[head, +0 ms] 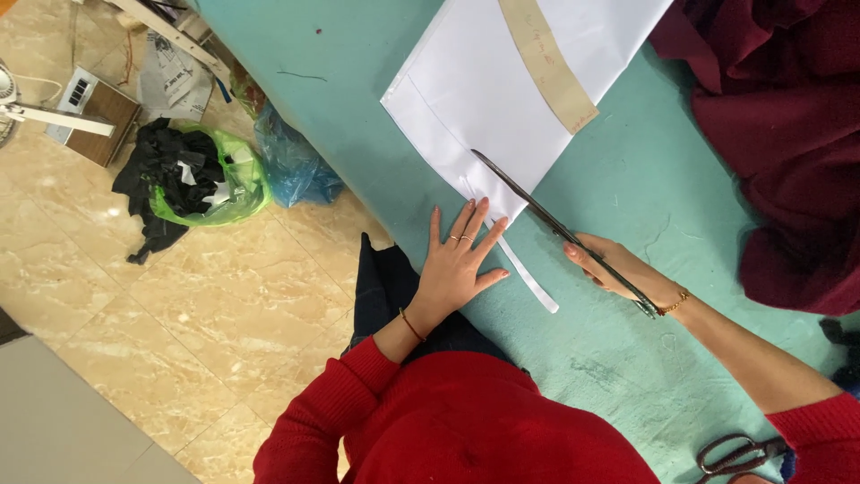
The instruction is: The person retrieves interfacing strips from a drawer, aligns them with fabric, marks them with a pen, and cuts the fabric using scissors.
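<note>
My right hand point(618, 269) grips long dark scissors point(546, 220), their blades reaching up-left into the edge of a white fabric sheet point(484, 99). My left hand point(452, 260) lies flat with fingers spread on the teal table point(627, 179), pressing the sheet's near corner. A narrow white strip point(528, 273) cut from the sheet trails between my hands. A tan paper strip point(546, 63) lies across the sheet. Both arms wear red sleeves.
Dark red cloth point(779, 134) is piled at the table's right. Another pair of scissors point(739, 453) lies at the lower right. On the tiled floor to the left sit a green bag of black scraps point(197, 179), a blue bag point(296, 166) and a small box.
</note>
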